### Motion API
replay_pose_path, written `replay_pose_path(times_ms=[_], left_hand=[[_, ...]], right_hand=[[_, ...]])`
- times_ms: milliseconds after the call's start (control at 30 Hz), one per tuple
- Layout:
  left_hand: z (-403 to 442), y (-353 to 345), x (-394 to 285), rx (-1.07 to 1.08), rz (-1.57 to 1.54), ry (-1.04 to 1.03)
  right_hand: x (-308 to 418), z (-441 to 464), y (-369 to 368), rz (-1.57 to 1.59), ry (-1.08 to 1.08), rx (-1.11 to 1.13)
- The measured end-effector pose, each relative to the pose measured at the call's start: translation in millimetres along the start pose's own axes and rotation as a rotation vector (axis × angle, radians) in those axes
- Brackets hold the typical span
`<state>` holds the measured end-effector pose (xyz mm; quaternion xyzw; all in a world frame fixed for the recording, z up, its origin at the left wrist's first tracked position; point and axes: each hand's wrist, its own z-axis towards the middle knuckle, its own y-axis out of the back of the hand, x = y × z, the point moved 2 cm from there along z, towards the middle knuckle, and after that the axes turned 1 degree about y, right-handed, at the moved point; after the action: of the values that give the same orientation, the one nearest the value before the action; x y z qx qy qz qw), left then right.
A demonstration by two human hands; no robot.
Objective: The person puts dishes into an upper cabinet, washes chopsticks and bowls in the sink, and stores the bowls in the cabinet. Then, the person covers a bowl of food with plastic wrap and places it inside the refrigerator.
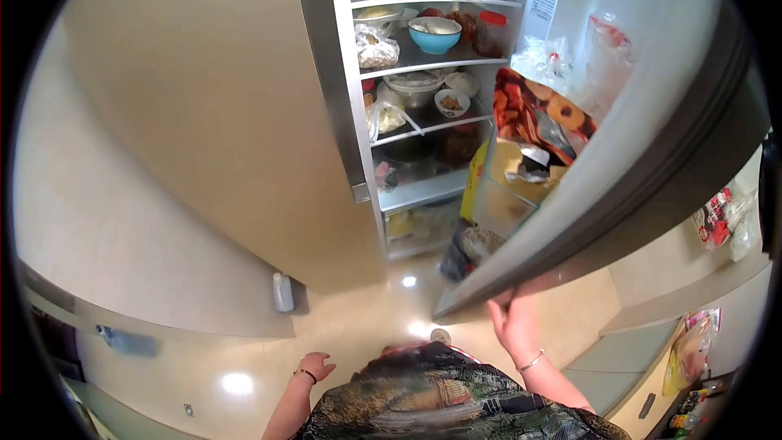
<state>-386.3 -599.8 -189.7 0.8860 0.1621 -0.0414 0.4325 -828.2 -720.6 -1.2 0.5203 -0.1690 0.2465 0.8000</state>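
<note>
A refrigerator door (627, 204) stands wide open on the right. At its lower edge is my right hand (511, 324), thumb on the near side and fingers partly hidden behind the door. My left hand (316, 367) hangs low at my side, holding nothing, its fingers loosely apart. Inside the refrigerator, a blue bowl (434, 36) and a red-lidded jar (490, 33) share the second shelf. Lower down sit a covered metal bowl (414, 90), a small bowl of food (451, 103) and a tied plastic bag (387, 114). Packages, including a red printed bag (538, 114), fill the door racks.
A tall beige panel (236, 114) rises left of the refrigerator. On the glossy floor (358, 310) by the left wall stands a white bottle (283, 292). A low cabinet (619, 350) with bags and bottles is at the right.
</note>
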Motion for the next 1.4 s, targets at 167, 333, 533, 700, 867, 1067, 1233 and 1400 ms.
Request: replay_pose_path(times_ms=[167, 333, 533, 700, 867, 1067, 1233, 1400], left_hand=[[-30, -12, 15, -0.031, -0.074, 0.023], [-62, -23, 16, 0.000, -0.121, 0.095], [-90, -54, 16, -0.037, -0.240, 0.198], [-115, -79, -7, -0.156, -0.385, 0.337], [-136, -130, -35, -0.137, -0.507, 0.533], [-196, -183, -91, -0.253, -0.801, 0.859], [-239, -241, -137, -0.154, -0.899, 1.037], [-262, -237, -121, -0.158, -1.016, 1.167]], right_hand=[[21, 9, -8, -0.047, 0.017, 0.116], [47, 32, -12, -0.100, 0.069, 0.233], [58, 55, -46, -0.157, 0.271, 0.258], [60, 78, -86, -0.161, 0.421, 0.393], [83, 111, -136, -0.275, 0.461, 0.578], [114, 120, -177, -0.359, 0.823, 0.470], [193, 28, -178, 0.416, 1.095, 1.072], [389, -33, -78, 1.095, 1.489, 1.222]])
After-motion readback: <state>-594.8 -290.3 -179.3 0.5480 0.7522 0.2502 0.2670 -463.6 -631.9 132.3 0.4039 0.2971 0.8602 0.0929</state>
